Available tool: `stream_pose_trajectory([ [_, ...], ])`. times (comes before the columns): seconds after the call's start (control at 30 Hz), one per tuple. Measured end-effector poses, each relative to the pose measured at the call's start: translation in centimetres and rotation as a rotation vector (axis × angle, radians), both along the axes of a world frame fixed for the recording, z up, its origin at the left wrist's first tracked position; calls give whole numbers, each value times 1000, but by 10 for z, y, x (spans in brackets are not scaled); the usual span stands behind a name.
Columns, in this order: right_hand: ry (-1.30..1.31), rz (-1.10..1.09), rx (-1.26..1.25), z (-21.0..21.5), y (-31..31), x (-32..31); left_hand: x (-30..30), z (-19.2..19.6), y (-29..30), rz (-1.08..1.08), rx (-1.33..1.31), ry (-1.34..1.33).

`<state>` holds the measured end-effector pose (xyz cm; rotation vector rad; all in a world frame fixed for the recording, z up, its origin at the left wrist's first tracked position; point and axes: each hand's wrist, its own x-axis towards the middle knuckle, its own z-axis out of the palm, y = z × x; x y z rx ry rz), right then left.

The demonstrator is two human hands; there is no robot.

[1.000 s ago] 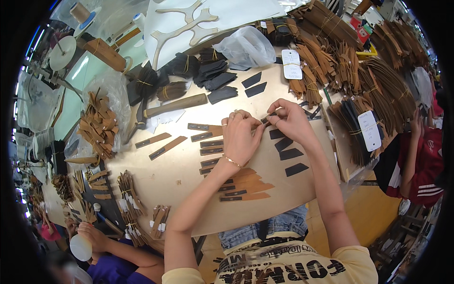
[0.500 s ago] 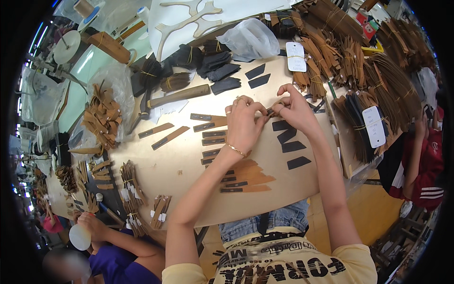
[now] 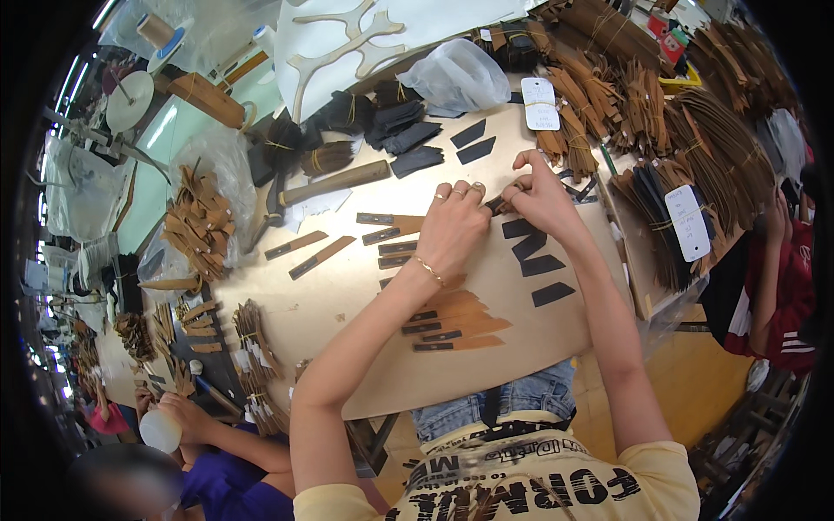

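At the centre of the frame, a dark strip (image 3: pixel 495 207) sits between the left hand (image 3: pixel 457 222) and the right hand (image 3: pixel 542 203). The fingers of both hands are closed on it; the right index finger is raised. Its long axis is largely hidden and cannot be determined. Left of centre, two brown strips (image 3: pixel 323 256) point their dark ends lower left. At upper centre, two black pieces (image 3: pixel 476 150) slant up rightward.
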<state>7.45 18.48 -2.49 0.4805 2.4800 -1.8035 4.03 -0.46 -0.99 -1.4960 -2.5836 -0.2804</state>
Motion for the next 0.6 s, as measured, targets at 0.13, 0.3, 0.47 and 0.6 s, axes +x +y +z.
stream_pose_trajectory([
  [0.13,-4,-66,-34,-4,-1,0,-2,5,5,-15,-69,17],
  [0.3,-5,-193,-79,-1,-6,2,-3,4,6,-21,-29,37],
  [0.47,-42,-120,62,5,-8,2,-6,1,-4,5,66,-144],
  [0.6,-51,-142,-16,8,-7,1,-21,-4,-62,223,387,-81],
])
